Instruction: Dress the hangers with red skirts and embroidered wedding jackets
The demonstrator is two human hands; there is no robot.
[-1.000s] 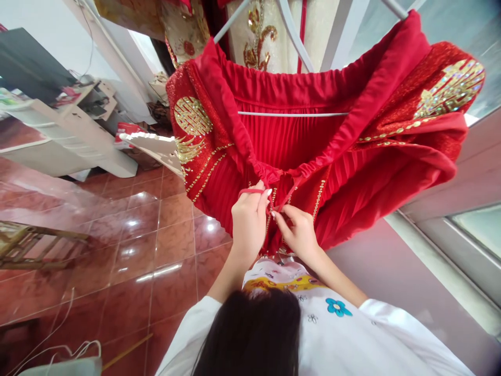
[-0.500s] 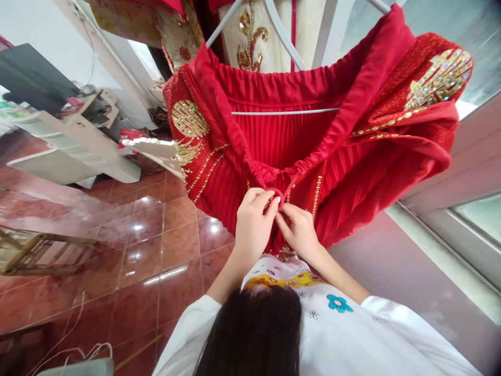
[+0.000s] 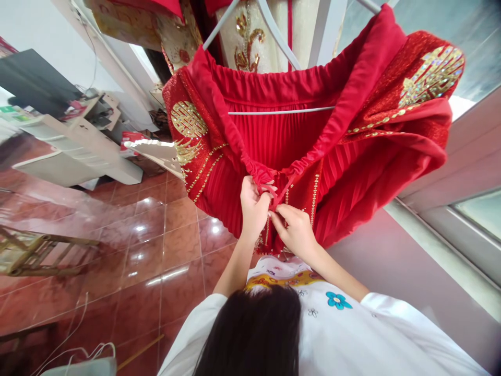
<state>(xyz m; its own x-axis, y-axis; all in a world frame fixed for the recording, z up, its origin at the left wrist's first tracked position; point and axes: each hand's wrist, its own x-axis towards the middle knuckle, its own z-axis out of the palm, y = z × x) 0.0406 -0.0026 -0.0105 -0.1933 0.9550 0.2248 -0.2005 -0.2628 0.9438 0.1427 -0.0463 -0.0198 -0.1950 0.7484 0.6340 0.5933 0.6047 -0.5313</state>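
Glossy reddish tiled floor point(image 3: 136, 305), bright reflections point(image 3: 140, 228), bamboo furniture point(image 3: 30, 255), pale desk point(image 3: 88, 146), white wall point(image 3: 37, 28).

Bamboo furniture point(image 3: 33, 253) and a pale desk point(image 3: 84, 148) on glossy reddish tiles point(image 3: 180, 230).

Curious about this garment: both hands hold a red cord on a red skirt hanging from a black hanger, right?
No: the head view shows a white hanger; the left hand and right hand hold the red cord on the red skirt.

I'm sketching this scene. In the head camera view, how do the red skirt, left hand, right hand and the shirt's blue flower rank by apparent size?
Largest to smallest:
1. Red skirt
2. Left hand and right hand: too alike to rank
3. Blue flower
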